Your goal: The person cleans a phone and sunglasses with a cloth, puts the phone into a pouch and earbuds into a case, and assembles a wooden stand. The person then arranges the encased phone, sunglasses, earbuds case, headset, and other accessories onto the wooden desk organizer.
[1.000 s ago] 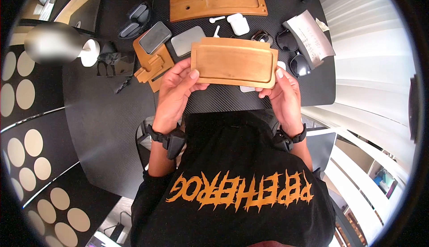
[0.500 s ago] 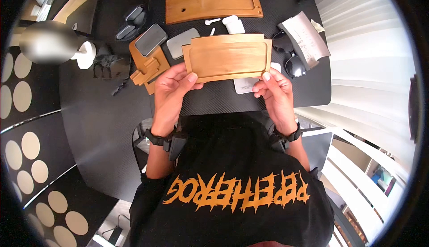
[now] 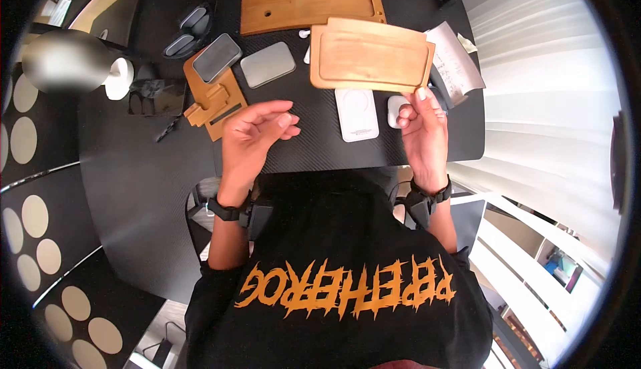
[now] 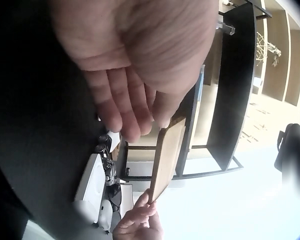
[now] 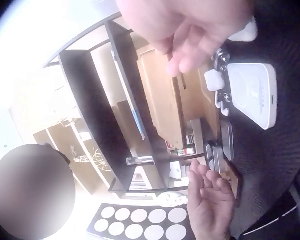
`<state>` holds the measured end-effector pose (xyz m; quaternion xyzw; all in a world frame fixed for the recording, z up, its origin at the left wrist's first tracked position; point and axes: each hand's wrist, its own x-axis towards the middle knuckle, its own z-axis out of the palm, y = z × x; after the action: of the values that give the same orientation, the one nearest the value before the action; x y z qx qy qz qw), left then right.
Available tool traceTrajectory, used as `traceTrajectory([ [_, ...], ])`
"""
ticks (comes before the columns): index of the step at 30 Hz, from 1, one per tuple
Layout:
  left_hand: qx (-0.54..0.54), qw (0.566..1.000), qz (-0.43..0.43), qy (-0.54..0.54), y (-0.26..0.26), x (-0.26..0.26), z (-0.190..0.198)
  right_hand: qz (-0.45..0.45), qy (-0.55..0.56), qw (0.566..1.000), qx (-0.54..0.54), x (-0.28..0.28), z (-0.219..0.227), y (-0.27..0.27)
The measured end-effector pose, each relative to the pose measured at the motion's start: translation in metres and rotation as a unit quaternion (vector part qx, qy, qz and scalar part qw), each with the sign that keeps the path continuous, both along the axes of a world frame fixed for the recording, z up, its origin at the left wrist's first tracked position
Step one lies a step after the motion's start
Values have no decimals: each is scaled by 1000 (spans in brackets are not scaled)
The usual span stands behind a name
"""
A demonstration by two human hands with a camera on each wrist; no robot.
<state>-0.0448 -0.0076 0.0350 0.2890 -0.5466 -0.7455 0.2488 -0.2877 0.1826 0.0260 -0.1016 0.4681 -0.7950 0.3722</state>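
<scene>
A dark, textured desk (image 3: 314, 143) fills the middle of the head view, and a flat white power pack (image 3: 357, 116) lying on it serves as the landmark. Beyond the pack, toward the far edge, is a large wooden board (image 3: 294, 5). A smaller wooden tray (image 3: 374, 55) is held up in the air, seen just past the pack's far end, tilted so its right side sits lower. To the left of the pack is a wooden stand (image 3: 214, 105). The right hand (image 3: 425, 132), to the right of the pack, pinches the tray at one lower corner, thumb in front; the fingers behind are partly hidden, so how much support they give is hard to judge. The left hand (image 3: 252, 138), left of the pack, is loosely bent and holds nothing. One corner probably gives poor control of a wide, flat piece: a firm pinch, a steady wrist and the left hand ready under the free end would resist twisting. Good handling also means clearing the rounded white object (image 3: 395, 112) just right of the pack.
</scene>
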Motion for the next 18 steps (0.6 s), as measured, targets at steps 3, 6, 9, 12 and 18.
traceTrajectory([
  [3, -12, 1000, 11, -6, 0, 2, -2, -9, -28, 1000, 2, -12, 11, -6],
  [6, -13, 1000, 13, -14, 0, 3, -4, -12, -61, 998, -10, -22, 23, -14],
  [9, -14, 1000, 18, -19, 0, 7, -4, 13, -37, 999, -14, -40, 31, -30],
  [12, -25, 999, 33, -17, 1, 11, -5, 27, -12, 1000, -5, -61, 37, -54],
  [18, -49, 996, 67, -23, 1, 23, -4, 63, 15, 998, 16, -109, 20, -113],
])
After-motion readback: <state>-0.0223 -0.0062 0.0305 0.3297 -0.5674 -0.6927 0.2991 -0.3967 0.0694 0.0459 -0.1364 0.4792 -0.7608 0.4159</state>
